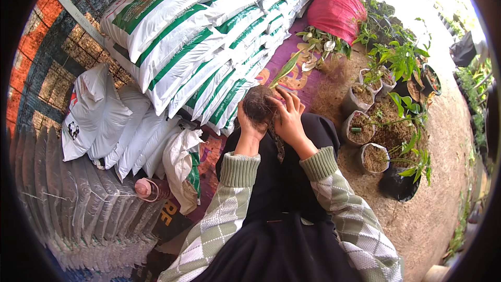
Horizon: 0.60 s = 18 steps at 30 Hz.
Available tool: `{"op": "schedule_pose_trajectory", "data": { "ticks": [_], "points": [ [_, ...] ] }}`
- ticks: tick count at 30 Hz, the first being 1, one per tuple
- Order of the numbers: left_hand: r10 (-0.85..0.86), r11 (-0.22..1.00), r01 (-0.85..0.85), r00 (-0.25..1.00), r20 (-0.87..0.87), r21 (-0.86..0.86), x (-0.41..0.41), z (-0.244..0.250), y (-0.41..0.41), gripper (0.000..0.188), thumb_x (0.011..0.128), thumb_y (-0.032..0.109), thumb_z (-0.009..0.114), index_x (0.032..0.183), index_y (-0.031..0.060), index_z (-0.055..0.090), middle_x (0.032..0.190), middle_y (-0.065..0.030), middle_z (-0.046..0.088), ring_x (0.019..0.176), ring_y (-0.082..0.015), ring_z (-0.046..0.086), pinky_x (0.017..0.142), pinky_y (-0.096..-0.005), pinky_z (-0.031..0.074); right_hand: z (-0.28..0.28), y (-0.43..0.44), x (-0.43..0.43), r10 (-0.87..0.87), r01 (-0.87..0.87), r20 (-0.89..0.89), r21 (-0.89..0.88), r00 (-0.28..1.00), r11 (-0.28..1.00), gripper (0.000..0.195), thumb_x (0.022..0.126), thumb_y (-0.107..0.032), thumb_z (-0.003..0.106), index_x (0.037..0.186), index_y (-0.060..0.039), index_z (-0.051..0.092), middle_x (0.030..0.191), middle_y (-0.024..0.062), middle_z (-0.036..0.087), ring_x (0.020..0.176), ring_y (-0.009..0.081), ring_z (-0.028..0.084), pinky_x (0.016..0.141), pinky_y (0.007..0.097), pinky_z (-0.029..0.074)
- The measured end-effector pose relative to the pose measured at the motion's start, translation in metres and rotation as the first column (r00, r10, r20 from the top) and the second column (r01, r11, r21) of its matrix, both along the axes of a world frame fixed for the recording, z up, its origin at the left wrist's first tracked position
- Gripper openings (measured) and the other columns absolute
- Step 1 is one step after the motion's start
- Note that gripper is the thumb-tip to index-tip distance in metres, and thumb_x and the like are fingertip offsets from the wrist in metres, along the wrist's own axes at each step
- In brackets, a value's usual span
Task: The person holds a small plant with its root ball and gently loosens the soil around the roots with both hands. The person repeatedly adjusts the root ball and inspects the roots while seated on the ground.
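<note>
A round ball of dark brown fibre [257, 103] with a leafy shoot [287, 68] sticking up from it is held in front of my knees. My left hand [250, 123] cups it from the left and below. My right hand [288, 115] touches its right side with bent fingers, its thumb side hidden partly by the ball. Loose brown fibre [330, 90] lies on the purple printed sheet just beyond my right hand. A pink bundle [336, 11] stands farther off, with green and white leaves [327, 45] at its base.
White and green sacks [176, 31] are stacked at the front left, with plain white sacks [135, 125] nearer. Grey plastic bags [78, 196] and a pink-capped bottle [148, 189] are at my left. Potted plants in grow bags [362, 127] and a black pot [399, 184] stand at my right.
</note>
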<state>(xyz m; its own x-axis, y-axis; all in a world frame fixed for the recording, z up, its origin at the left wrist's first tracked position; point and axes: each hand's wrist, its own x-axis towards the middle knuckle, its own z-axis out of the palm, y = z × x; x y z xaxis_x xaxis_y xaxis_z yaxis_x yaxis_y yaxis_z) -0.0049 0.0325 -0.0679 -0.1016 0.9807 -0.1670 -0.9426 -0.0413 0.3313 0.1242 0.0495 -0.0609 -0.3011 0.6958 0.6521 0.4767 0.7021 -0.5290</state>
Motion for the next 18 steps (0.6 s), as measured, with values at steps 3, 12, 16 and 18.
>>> {"op": "schedule_pose_trajectory", "data": {
  "ticks": [3, 12, 16, 18],
  "points": [
    [-0.001, 1.0, 0.001, 0.999, 0.032, -0.001, -0.003, -0.005, 0.002, 0.058, 0.089, 0.05, 0.041, 0.125, 0.0061, 0.051, 0.116, -0.0144, 0.059, 0.102, -0.0297, 0.061, 0.087, -0.0439, 0.053, 0.001, 0.001, 0.001, 0.012, -0.016, 0.054, 0.085, 0.998, 0.996, 0.049, 0.07, 0.0, 0.058, 0.114, -0.0202, 0.064, 0.133, 0.0062, 0.049, 0.121, 0.0301, 0.042, 0.098, 0.0448, 0.029],
    [0.06, 0.997, -0.054, 0.991, 0.12, -0.049, -0.005, 0.003, 0.005, 0.05, 0.09, 0.043, 0.043, 0.118, 0.0037, 0.055, 0.113, -0.0154, 0.06, 0.099, -0.0291, 0.062, 0.085, -0.0431, 0.055, 0.003, -0.007, 0.0, -0.087, 0.057, 0.109, 0.256, 0.99, 0.965, 0.042, 0.065, -0.006, 0.064, 0.099, -0.0297, 0.073, 0.129, 0.0003, 0.053, 0.116, 0.0233, 0.045, 0.095, 0.0386, 0.028],
    [0.069, 0.997, -0.064, 0.99, 0.124, -0.045, -0.006, -0.003, 0.007, 0.046, 0.09, 0.041, 0.044, 0.116, 0.0048, 0.056, 0.112, -0.014, 0.061, 0.098, -0.0281, 0.062, 0.086, -0.0432, 0.055, -0.002, -0.007, -0.002, -0.079, 0.044, 0.118, 0.275, 0.99, 0.96, 0.041, 0.065, -0.007, 0.066, 0.096, -0.0311, 0.073, 0.13, -0.0009, 0.053, 0.116, 0.0224, 0.044, 0.095, 0.0391, 0.027],
    [0.07, 0.996, -0.063, 0.991, 0.114, -0.062, -0.007, -0.006, 0.007, 0.045, 0.09, 0.041, 0.045, 0.116, 0.0053, 0.056, 0.112, -0.0131, 0.061, 0.098, -0.0276, 0.062, 0.086, -0.0431, 0.055, -0.002, -0.008, -0.003, -0.084, 0.045, 0.134, 0.27, 0.987, 0.962, 0.039, 0.065, -0.007, 0.066, 0.094, -0.0311, 0.074, 0.13, -0.0012, 0.052, 0.116, 0.0222, 0.044, 0.095, 0.0393, 0.026]
  ]
}}
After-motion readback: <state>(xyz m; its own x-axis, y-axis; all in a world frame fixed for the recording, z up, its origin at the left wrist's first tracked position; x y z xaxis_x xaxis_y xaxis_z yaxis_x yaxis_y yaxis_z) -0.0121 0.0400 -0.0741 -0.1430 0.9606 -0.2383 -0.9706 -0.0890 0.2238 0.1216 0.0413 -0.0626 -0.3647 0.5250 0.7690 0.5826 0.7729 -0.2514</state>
